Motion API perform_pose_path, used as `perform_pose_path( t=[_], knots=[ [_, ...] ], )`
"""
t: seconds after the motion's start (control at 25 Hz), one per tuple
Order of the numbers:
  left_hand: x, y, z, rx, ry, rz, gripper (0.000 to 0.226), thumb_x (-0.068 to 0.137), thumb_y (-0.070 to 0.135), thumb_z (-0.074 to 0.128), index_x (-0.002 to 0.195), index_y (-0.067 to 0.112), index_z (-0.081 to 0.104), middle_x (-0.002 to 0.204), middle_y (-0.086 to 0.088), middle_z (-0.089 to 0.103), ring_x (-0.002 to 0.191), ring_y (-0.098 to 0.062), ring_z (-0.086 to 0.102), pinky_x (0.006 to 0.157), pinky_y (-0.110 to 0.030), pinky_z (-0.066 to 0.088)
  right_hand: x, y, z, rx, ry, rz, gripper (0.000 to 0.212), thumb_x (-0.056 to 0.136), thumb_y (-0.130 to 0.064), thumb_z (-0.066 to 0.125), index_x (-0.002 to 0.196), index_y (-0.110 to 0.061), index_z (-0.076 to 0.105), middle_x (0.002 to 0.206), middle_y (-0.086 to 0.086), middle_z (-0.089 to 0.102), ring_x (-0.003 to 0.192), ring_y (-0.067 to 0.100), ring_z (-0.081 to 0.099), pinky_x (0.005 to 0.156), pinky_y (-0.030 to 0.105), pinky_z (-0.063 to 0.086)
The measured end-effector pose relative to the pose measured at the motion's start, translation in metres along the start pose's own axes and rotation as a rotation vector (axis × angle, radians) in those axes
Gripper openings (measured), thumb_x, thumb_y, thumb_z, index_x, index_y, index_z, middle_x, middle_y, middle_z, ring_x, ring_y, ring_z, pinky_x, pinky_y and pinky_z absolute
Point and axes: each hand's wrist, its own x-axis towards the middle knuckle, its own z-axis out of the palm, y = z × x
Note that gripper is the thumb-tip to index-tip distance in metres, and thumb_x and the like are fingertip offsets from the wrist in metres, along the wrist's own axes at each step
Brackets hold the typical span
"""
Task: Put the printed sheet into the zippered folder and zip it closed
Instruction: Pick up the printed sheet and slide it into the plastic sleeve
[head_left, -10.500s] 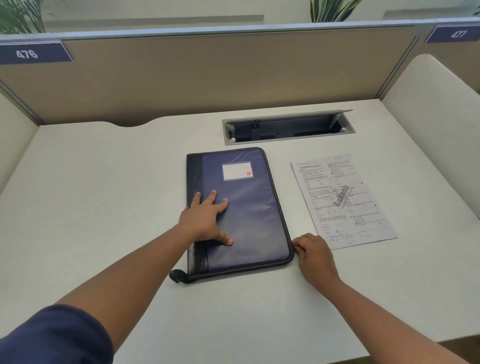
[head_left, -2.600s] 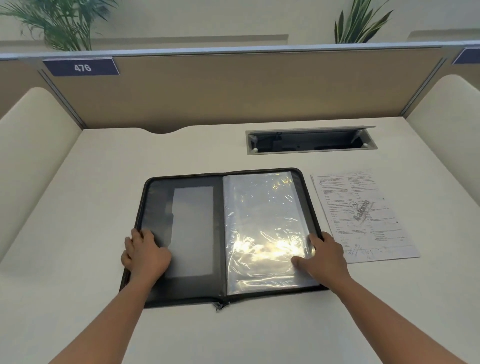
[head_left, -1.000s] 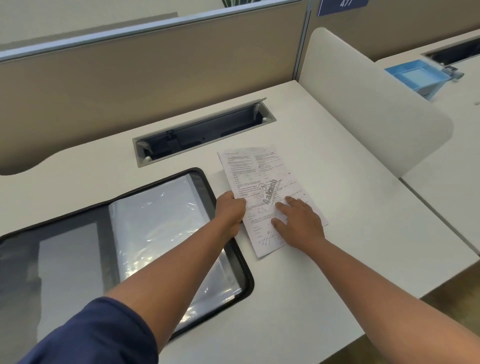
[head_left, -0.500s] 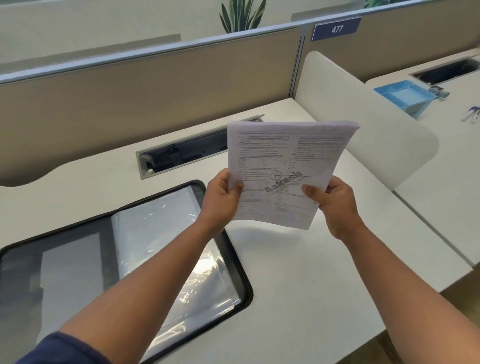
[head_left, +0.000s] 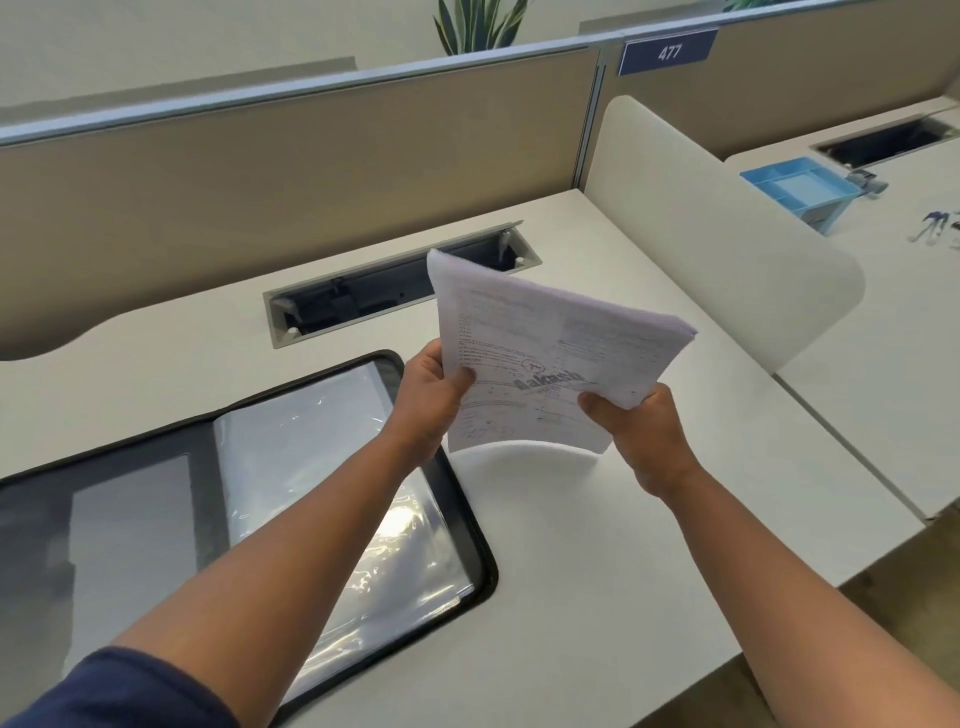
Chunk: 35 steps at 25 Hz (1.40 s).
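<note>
Your left hand (head_left: 431, 400) and right hand (head_left: 636, 423) pinch the printed sheet (head_left: 545, 353) aloft | zippered folder (head_left: 337, 467) lies open on surface (head_left: 597, 571), near-left.

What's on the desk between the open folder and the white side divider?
Nothing lies there: in the head view, only bare desk separates the folder from the divider; the printed sheet is held above it.

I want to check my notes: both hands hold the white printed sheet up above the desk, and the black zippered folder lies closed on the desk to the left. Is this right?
Not quite. In the head view the black zippered folder lies open, not closed, with its clear plastic sleeves showing. The rest holds: the left hand and right hand hold the white printed sheet above the desk, with the folder to the left.
</note>
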Motion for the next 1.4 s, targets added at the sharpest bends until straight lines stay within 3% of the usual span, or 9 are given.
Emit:
perform_pose_path(
  t=[0.12,0.32,0.52,0.64,0.76,0.92,1.0,1.24,1.4],
  knots=[
    [-0.004,-0.005,0.001,0.004,-0.033,-0.016,0.023,0.099,0.011,0.061,0.122,0.010,0.064,0.117,-0.007,0.074,0.111,-0.031,0.067,0.099,-0.062,0.051,-0.004,-0.005,0.003,0.017,-0.014,-0.001,0.034,0.088,-0.001,0.072,0.091,-0.033,0.082,0.101,-0.002,0.081,0.094,0.019,0.075,0.088,0.043,0.061],
    [-0.009,-0.011,0.003,-0.008,-0.058,0.006,0.028,0.102,0.015,0.056,0.129,0.008,0.062,0.126,-0.009,0.070,0.118,-0.033,0.064,0.104,-0.060,0.048,-0.007,-0.001,0.004,0.011,0.011,0.010,0.030,0.087,0.001,0.073,0.092,-0.027,0.081,0.105,0.011,0.079,0.095,0.029,0.073,0.085,0.048,0.058],
    [-0.010,0.007,-0.011,0.041,0.063,0.102,0.017,0.106,0.022,0.051,0.111,0.024,0.067,0.109,0.000,0.072,0.100,-0.023,0.068,0.080,-0.040,0.060,0.008,-0.018,0.023,0.062,-0.048,-0.042,0.024,0.085,-0.009,0.076,0.102,-0.026,0.079,0.110,0.001,0.079,0.100,0.023,0.075,0.082,0.034,0.061],
    [-0.010,0.018,-0.049,0.105,0.188,0.085,0.018,0.106,0.026,0.050,0.102,0.033,0.066,0.102,0.008,0.073,0.094,-0.022,0.068,0.075,-0.039,0.057,0.022,-0.028,0.057,0.092,-0.147,-0.041,0.021,0.094,-0.009,0.070,0.111,-0.019,0.075,0.114,0.003,0.078,0.103,0.024,0.075,0.082,0.033,0.061],
    [-0.015,0.018,-0.102,0.096,0.265,0.050,0.016,0.105,0.024,0.052,0.106,0.028,0.067,0.104,0.006,0.075,0.095,-0.022,0.071,0.078,-0.041,0.060,0.032,-0.028,0.102,0.066,-0.249,-0.007,0.019,0.099,-0.010,0.063,0.114,-0.015,0.074,0.115,0.005,0.078,0.105,0.027,0.074,0.087,0.040,0.060],
    [-0.030,0.013,-0.170,0.016,0.375,0.025,0.016,0.104,0.019,0.055,0.103,0.027,0.069,0.097,0.008,0.077,0.087,-0.016,0.075,0.066,-0.025,0.061,0.041,-0.026,0.167,-0.006,-0.358,0.086,0.018,0.100,-0.011,0.062,0.114,-0.014,0.074,0.110,0.004,0.079,0.103,0.026,0.075,0.087,0.043,0.060],
    [-0.035,0.009,-0.198,-0.024,0.411,-0.019,0.015,0.104,0.018,0.056,0.109,0.020,0.069,0.098,0.003,0.078,0.085,-0.018,0.076,0.064,-0.026,0.061,0.047,-0.028,0.196,-0.080,-0.391,0.123,0.017,0.100,-0.012,0.062,0.108,-0.017,0.075,0.106,0.001,0.080,0.099,0.023,0.076,0.083,0.039,0.062],
    [-0.030,-0.006,-0.256,-0.055,0.457,-0.034,0.019,0.098,0.025,0.066,0.116,0.020,0.064,0.102,0.004,0.079,0.088,-0.015,0.076,0.070,-0.029,0.061,0.077,-0.025,0.254,-0.172,-0.376,0.182,0.017,0.100,-0.011,0.061,0.100,-0.018,0.076,0.097,0.000,0.081,0.092,0.025,0.077,0.083,0.043,0.062],
    [-0.020,-0.047,-0.272,-0.052,0.691,-0.110,0.017,0.102,0.034,0.055,0.105,0.021,0.066,0.098,0.000,0.073,0.090,-0.015,0.067,0.086,-0.034,0.055,0.112,-0.020,0.255,-0.180,-0.263,0.228,0.015,0.099,-0.010,0.062,0.096,-0.018,0.075,0.093,0.000,0.081,0.090,0.026,0.076,0.076,0.041,0.063]
  ],
)
